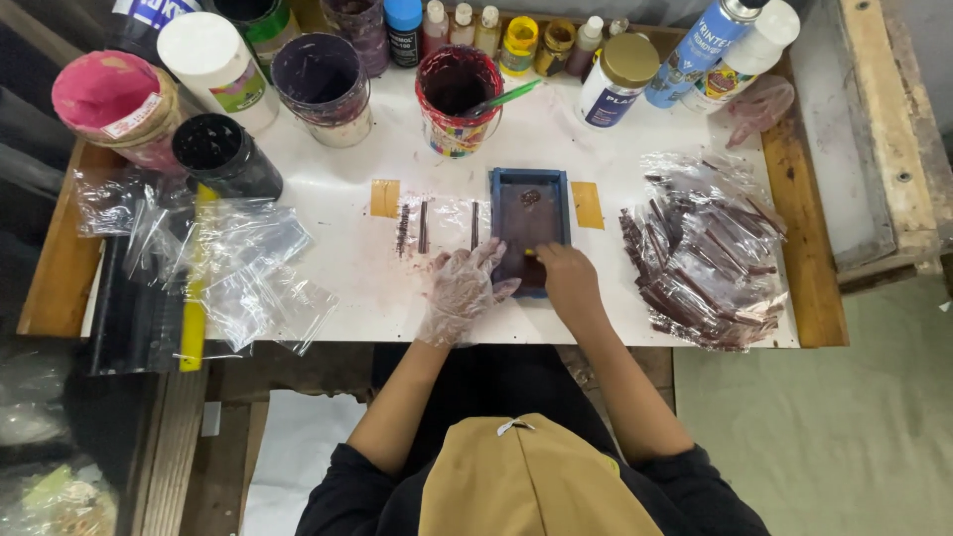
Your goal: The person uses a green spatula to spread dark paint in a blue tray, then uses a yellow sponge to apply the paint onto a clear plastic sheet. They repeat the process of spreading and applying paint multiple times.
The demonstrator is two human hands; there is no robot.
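Both hands meet at the middle of the frame, over a small blue-framed printing screen that lies flat on the white tabletop. Left hand, in a thin clear plastic glove, rests spread and flat with its fingertips against the frame's lower left edge, pinning it down rather than grasping. Right hand is bare and curled on the frame's lower right part, fingers closed around something small with a yellow tip; what it is cannot be told.

By its look the frame is light and rigid, its dark mesh wet with reddish-brown ink, so it would likely slide on the smooth top unless pressed, and is best held by its blue rim, away from the mesh. Yellow tape tabs lie on the table at either side of it.

Just left of the frame, thin dark strips lie on clear film. At the right of the frame sits a heap of clear bags with dark sticks; at the left, loose empty clear bags. Along the upper edge stand open paint tubs, one with a green-handled tool in it, and several bottles.
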